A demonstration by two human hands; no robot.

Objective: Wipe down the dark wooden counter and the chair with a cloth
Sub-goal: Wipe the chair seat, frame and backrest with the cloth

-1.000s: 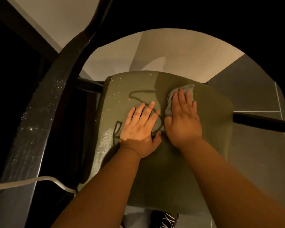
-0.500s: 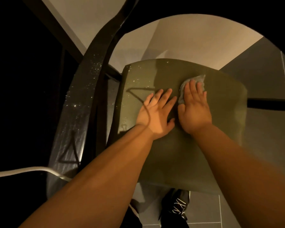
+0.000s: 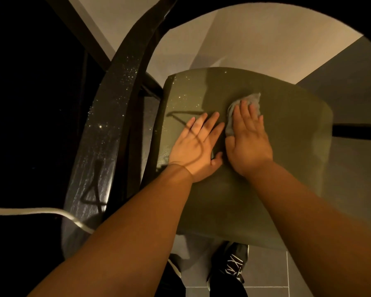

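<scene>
The chair's olive-green seat (image 3: 287, 159) fills the middle of the head view. My right hand (image 3: 247, 138) lies flat with straight fingers on a small grey cloth (image 3: 250, 99), pressing it onto the far part of the seat; most of the cloth is hidden under the fingers. My left hand (image 3: 196, 151) rests flat on the seat just left of it, fingers spread and holding nothing. The chair's dark curved wooden backrest (image 3: 99, 146), speckled with dust, runs along the left of the seat.
A white cable (image 3: 36, 212) crosses the lower left over the backrest. A dark rail (image 3: 358, 131) sticks out to the right of the seat. My black shoes (image 3: 229, 271) stand on grey floor tiles (image 3: 351, 189) below the seat's near edge. A pale wall (image 3: 244, 46) lies beyond.
The view has shifted, so the seat and both hands sit further right in the frame. Both hands stay flat on the seat, the right one still on the cloth.
</scene>
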